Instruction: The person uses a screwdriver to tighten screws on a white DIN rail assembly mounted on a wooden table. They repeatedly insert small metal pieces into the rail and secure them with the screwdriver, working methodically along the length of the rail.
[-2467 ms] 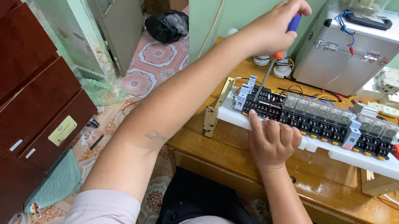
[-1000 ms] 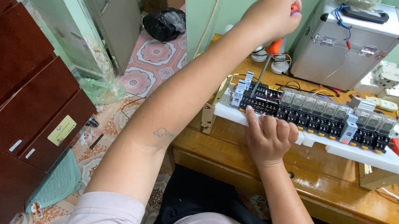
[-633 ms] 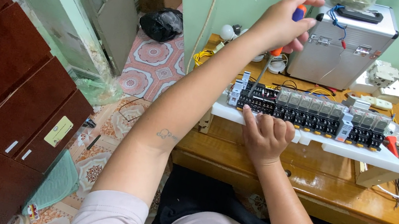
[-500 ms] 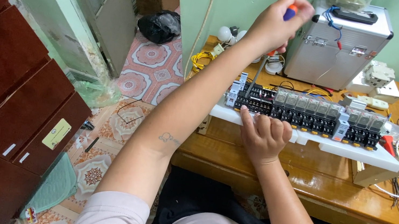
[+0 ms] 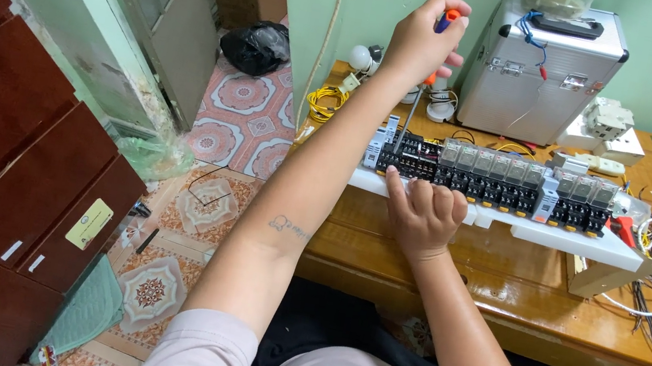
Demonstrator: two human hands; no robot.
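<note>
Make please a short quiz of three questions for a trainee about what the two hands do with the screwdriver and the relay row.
1. True or false: the left hand holds the orange and blue screwdriver upright over the left end of the long row of black relay sockets.
2. Where does the right hand rest?
A. on the silver metal case
B. on the front edge of the white mounting board
C. on the yellow wire coil
3. Fill in: the board lies on a ____ table.

Key: 1 true; 2 B; 3 wooden.
</note>
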